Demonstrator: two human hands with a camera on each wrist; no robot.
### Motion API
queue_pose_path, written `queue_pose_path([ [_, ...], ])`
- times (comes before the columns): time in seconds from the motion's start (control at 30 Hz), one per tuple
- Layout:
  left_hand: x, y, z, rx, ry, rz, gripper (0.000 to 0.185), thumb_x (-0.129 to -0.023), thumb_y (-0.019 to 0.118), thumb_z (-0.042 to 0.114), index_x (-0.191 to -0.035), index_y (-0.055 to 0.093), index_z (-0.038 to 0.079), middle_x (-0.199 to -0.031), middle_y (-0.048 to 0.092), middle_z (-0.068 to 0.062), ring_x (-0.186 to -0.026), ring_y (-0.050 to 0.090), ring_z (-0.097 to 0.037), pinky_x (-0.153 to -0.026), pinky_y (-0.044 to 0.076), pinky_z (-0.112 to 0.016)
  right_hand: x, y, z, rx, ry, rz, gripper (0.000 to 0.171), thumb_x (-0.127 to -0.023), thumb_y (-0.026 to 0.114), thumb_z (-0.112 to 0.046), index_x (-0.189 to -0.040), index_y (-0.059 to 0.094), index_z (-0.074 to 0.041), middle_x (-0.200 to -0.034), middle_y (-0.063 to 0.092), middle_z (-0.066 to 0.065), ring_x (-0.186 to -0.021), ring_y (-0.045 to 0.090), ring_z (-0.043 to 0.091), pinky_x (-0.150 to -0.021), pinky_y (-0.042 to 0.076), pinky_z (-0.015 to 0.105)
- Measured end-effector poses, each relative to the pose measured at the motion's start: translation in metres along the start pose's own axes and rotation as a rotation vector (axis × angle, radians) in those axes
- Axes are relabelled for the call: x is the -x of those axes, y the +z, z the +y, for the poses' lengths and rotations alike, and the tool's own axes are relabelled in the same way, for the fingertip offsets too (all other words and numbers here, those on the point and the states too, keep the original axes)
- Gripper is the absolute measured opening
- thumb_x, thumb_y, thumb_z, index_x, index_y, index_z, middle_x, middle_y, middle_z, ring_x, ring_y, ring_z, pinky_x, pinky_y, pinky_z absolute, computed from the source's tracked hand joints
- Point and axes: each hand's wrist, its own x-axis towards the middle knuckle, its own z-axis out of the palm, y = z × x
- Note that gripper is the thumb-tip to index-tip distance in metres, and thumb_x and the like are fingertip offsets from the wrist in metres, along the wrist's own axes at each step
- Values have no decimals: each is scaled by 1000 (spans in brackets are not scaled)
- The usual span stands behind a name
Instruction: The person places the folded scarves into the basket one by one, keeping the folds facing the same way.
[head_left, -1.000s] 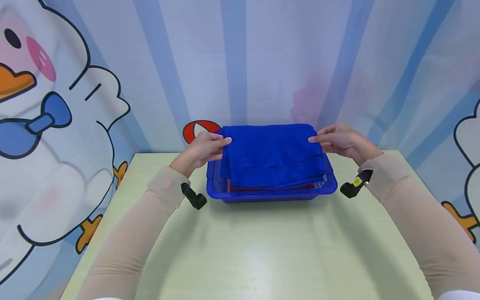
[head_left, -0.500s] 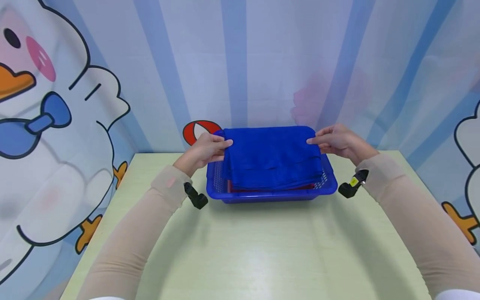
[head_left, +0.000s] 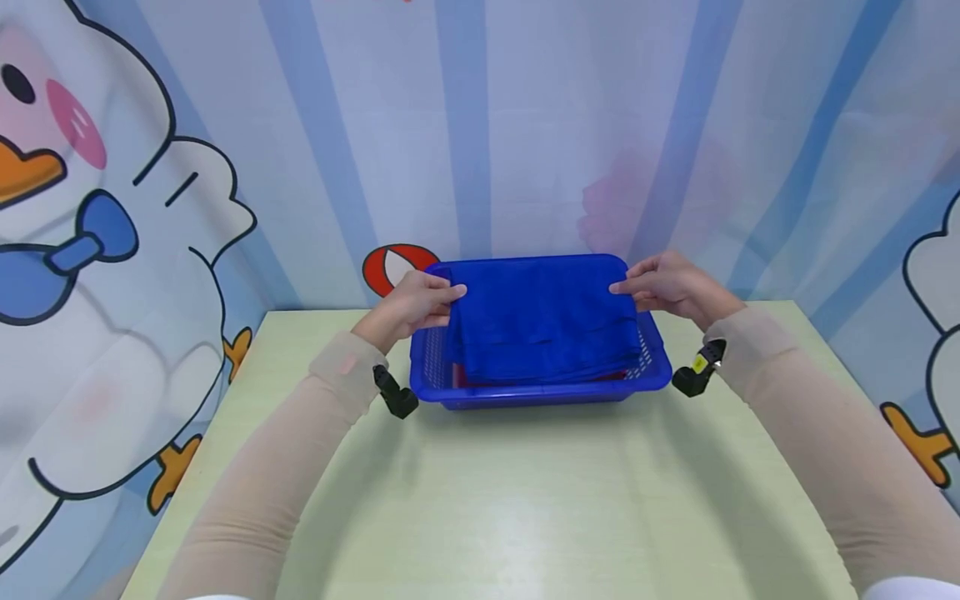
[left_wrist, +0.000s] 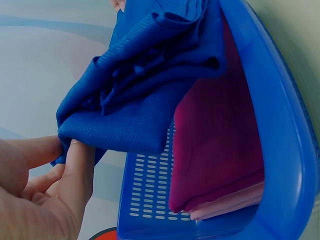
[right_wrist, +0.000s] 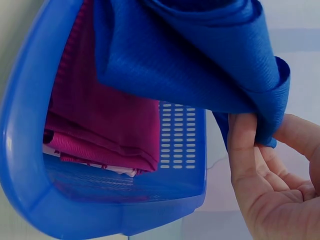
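Note:
A folded blue cloth (head_left: 543,321) spans between both hands, over a blue plastic basket (head_left: 540,392). My left hand (head_left: 416,304) pinches its far left corner between thumb and fingers. At the far right corner, my right hand (head_left: 667,287) pinches it the same way. Beneath the blue cloth, a folded magenta cloth (left_wrist: 217,135) lies in the basket, with a pale pink cloth (left_wrist: 230,202) under it. In the right wrist view the layered folds of the magenta cloth (right_wrist: 110,125) show below the raised blue cloth (right_wrist: 190,60).
The basket stands near the back of a pale wooden table (head_left: 495,492). Behind it hangs a light blue curtain (head_left: 525,125) with striped and cartoon duck prints. A small black camera is strapped to each wrist.
Both hands have lowered the blue cloth slightly and drawn a little toward each other, so the basket's far rim now shows behind it. The head view has shifted slightly.

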Motion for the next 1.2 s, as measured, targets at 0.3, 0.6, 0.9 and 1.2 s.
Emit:
queue_pose_path([
  [0.3,-3,-1,0,2,-13,-9,40,-97,67,22,-71,39,10,-63,39,-2,-54,45,-14,-58,53,-19,-7,3,1,41,1,-8,33,-95,71,-18,-112,49,0,-104,50,9,-71,60,12,-82,58,30],
  [0.6,-6,1,-4,-11,-13,-3,43,-98,65,20,-68,36,10,-60,35,-1,-50,43,-13,-56,53,-19,-13,7,3,87,16,-6,33,-94,72,-18,-112,51,1,-100,50,9,-73,58,15,-86,58,33],
  [0.9,-12,3,-8,-48,-44,8,42,-98,65,20,-70,36,10,-61,36,-1,-54,51,-14,-60,56,-21,-15,9,7,97,20,-2,29,-93,72,-15,-104,51,1,-91,50,7,-68,59,15,-76,59,30],
  [1.2,-14,10,-4,-100,-56,21,37,-99,65,20,-72,41,9,-67,47,-4,-64,59,-16,-66,58,-24,-17,8,9,86,39,0,28,-94,71,-13,-105,49,0,-95,47,9,-66,58,15,-72,59,28],
])
